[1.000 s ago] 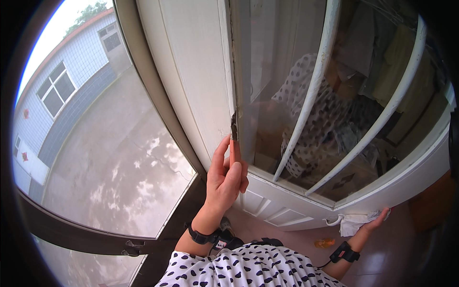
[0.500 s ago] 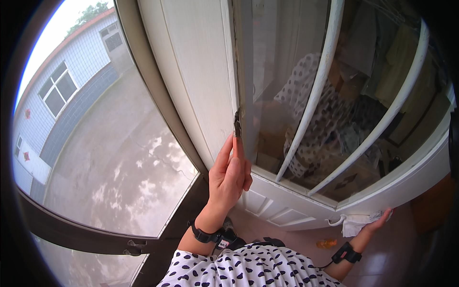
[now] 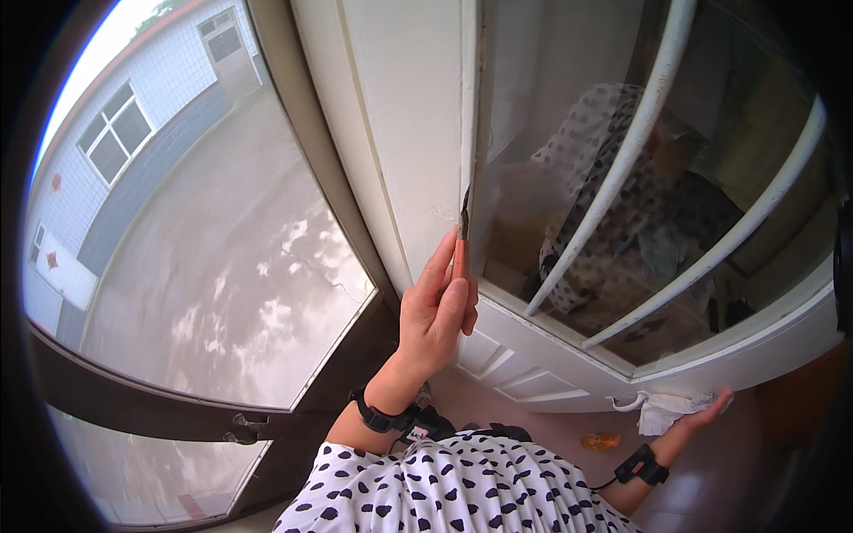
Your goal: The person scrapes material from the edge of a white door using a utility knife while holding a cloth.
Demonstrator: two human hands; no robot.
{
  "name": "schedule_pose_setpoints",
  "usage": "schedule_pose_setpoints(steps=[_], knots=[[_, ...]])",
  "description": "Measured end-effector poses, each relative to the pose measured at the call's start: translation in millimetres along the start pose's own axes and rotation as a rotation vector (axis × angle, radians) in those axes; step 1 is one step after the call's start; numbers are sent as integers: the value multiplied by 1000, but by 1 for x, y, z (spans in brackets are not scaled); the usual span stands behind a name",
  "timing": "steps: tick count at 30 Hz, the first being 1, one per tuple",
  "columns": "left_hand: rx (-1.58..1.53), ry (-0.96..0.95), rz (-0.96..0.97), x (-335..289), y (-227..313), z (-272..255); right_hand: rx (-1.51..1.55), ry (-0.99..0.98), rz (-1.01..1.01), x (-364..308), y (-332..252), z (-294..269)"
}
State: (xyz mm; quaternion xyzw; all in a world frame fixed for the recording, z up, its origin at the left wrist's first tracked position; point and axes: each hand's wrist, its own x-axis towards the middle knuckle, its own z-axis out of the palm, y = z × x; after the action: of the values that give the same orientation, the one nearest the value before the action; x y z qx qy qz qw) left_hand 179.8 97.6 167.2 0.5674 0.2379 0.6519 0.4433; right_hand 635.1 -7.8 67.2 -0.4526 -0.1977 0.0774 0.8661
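Here, left fingers (image 3: 436,266) upward around orange-handled tool (image 3: 460,256)

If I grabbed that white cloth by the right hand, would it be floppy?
Probably floppy: the white cloth sags in creases beside the right hand. It looks thin, so likely light. Being crumpled, not round, it probably wouldn't roll.

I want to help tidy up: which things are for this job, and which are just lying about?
Probably in use: orange-handled tool in the left hand; white cloth at the right hand; white door.

Probably just lying about: orange thing on the floor.
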Motion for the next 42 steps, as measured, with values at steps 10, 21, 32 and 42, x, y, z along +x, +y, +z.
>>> schedule_pose_setpoints(steps=[10,21,32,42], knots=[[598,294,102,-18,-33,-56,-35,25,-19,-36,-2,16],[937,393,271,-20,-49,-79,-28,39,-55,-63,0,20],[995,416,294,-32,-50,-94,-62,11,-113,-84,4,18],[905,401,323,-26,-54,-91,-93,36,-108,-90,-5,23]])
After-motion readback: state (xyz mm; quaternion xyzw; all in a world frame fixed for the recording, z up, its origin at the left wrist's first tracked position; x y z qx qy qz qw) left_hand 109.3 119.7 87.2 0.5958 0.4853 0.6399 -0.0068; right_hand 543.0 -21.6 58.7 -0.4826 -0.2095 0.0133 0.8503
